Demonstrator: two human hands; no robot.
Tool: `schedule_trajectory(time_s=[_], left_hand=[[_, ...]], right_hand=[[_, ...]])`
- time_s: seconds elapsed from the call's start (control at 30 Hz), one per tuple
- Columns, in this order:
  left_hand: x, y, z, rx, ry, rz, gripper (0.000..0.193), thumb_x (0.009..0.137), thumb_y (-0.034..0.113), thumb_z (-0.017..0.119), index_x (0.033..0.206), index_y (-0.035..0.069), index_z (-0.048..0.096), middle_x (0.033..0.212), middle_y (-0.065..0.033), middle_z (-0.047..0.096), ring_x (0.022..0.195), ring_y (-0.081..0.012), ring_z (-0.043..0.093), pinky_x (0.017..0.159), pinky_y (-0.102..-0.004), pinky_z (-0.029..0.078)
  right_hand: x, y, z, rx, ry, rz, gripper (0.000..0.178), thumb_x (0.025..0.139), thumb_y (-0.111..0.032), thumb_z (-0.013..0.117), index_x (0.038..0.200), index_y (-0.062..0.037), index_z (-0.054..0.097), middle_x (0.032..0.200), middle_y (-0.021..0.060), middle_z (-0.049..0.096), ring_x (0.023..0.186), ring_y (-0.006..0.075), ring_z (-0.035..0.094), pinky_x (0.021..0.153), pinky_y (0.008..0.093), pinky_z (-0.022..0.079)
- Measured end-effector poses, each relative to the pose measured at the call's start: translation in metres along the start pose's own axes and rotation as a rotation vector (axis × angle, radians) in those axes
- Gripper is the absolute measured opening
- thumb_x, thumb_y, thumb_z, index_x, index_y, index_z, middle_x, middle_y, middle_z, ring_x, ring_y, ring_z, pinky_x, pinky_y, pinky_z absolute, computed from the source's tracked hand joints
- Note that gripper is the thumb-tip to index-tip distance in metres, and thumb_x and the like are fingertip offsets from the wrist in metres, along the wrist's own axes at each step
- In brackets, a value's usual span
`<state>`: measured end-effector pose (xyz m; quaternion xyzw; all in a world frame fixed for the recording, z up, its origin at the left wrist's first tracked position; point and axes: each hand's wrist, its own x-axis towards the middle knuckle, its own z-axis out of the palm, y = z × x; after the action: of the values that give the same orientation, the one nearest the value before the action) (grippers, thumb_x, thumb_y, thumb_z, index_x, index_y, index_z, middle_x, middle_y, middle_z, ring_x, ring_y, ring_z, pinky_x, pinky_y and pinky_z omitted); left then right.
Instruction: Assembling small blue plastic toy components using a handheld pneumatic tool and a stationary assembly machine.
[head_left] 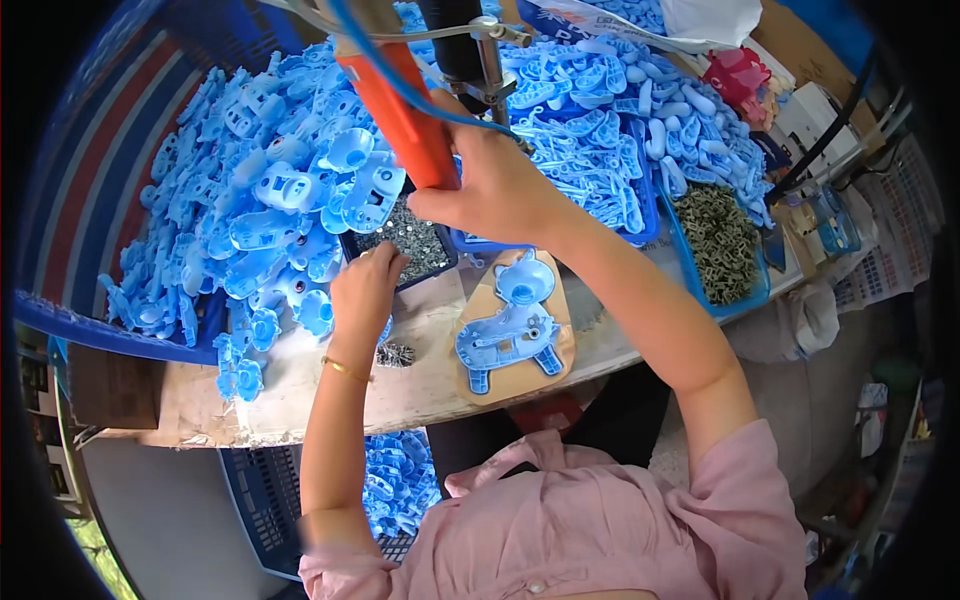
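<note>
My right hand (495, 180) is wrapped round an orange power screwdriver (405, 120), held up over the bench; its lower tip is hidden. At the near edge of a dark tray (448, 262) of small metal screws, my left hand (366, 288) has its fingers pinched together. Whatever they hold is too small to make out. Between my forearms, a tan board (478, 388) bears a light-blue plastic animal-shaped shell (505, 335), its hollow side up, with a rounded head piece (527, 280) above the body. A small dark ring shows in the body.
Blue shell parts (240, 190) heap high at the left, spilling onto the wooden bench (290, 405). Blue bins of thin blue parts (590, 160) and olive-green clips (715, 245) stand to the right. A dark, bristly bundle (395, 354) lies near my left wrist. A blue hose (385, 65) hangs overhead.
</note>
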<state>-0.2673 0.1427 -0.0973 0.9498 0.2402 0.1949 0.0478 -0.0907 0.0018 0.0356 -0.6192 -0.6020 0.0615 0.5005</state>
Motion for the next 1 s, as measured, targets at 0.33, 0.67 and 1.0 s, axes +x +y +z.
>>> schedule_trajectory(time_s=[0.33,0.67,1.0], left_hand=[[-0.053,0.091,-0.016,-0.603,-0.025,0.084,0.017,0.090,0.020,0.073,0.100,0.009,0.065,0.083,-0.0105,0.071,0.074,-0.0307,0.069,0.063,-0.0409,0.053],[-0.069,0.099,-0.015,-0.811,-0.051,0.074,0.017,0.093,0.016,0.070,0.106,0.004,0.065,0.091,-0.0126,0.073,0.083,-0.0318,0.071,0.072,-0.0391,0.055],[-0.075,0.102,-0.007,-1.112,-0.134,-0.013,0.013,0.102,0.010,0.057,0.109,0.000,0.062,0.097,-0.0130,0.072,0.089,-0.0290,0.071,0.080,-0.0357,0.054]], right_hand=[[-0.046,-0.028,0.014,0.661,-0.038,0.155,0.029,0.086,-0.008,0.075,0.110,0.0018,0.061,0.076,0.0022,0.066,0.064,0.0066,0.060,0.057,0.0217,0.047],[-0.060,-0.028,0.023,0.660,0.002,0.151,0.031,0.089,-0.017,0.075,0.111,0.0004,0.062,0.072,0.0037,0.064,0.057,0.0065,0.059,0.051,0.0200,0.045],[-0.060,-0.034,0.019,0.755,0.026,0.242,0.028,0.085,-0.016,0.076,0.105,-0.0002,0.064,0.072,0.0037,0.065,0.059,0.0075,0.060,0.053,0.0215,0.047]])
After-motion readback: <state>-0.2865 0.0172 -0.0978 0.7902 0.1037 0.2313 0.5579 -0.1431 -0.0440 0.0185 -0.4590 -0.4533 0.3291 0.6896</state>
